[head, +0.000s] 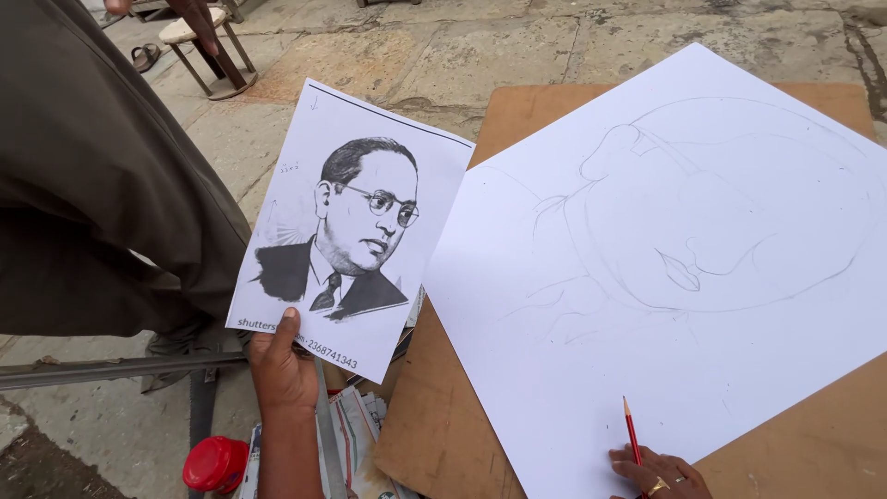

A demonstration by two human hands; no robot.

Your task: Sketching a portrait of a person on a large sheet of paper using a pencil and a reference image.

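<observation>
Starting at the left, I see another person's dark sleeve (83,176) filling the upper left corner; it stands apart from my own hands and touches nothing I am working with. Below it lies a grey metal bar (111,370), and near the bottom edge a red cap (214,464) sits on the paved ground.

My left hand (282,370) is clamped on the lower edge of the printed portrait sheet (356,226), thumb pressed on its front, holding it up just off the left edge of the brown drawing board (434,434). Under that hand a pile of loose papers (356,434) pokes out from beneath the board.

On the board lies the large white drawing paper (591,370), set at a slant, carrying a faint pencil outline (702,212) of a head. As I judge it, I am at the comparing step: checking the print against the sketch. The next stroke would call for a steady print and a fine, light line.

At the bottom right edge of the paper my right hand (661,473) is closed around the red pencil (631,427), tip up and clear of the outline. Nothing lies over the sketch itself.
</observation>
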